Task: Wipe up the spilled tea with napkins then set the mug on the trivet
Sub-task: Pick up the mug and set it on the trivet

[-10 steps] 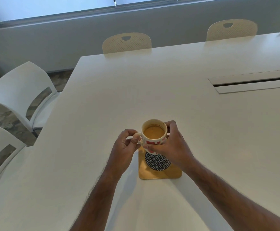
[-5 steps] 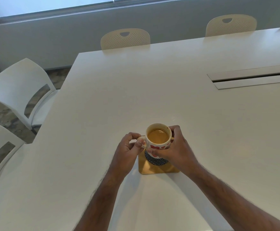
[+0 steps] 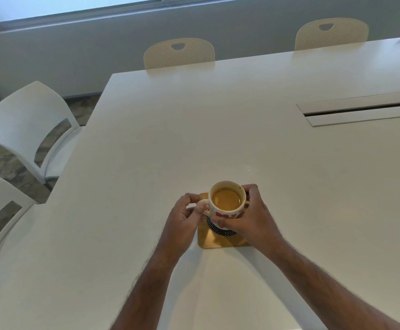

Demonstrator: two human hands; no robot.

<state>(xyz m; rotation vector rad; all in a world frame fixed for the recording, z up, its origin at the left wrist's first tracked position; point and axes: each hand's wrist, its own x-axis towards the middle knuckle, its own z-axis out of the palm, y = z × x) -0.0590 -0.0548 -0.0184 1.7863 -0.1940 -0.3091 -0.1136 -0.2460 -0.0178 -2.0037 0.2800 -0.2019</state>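
Note:
A white mug with red shapes on its side holds milky tea. It is over a square tan trivet with a round black-and-white patterned centre, low over it or resting on it; I cannot tell which. My left hand pinches the mug's handle. My right hand wraps the mug's right side and front. No napkins or spill show on the white table.
A recessed cable slot lies in the table at the right. Two white chairs stand along the left edge. Beige chairs line the far edge below a window wall.
The mug has come down towards me over the trivet and now covers most of the patterned centre. Both hands kept their grip and moved with it.

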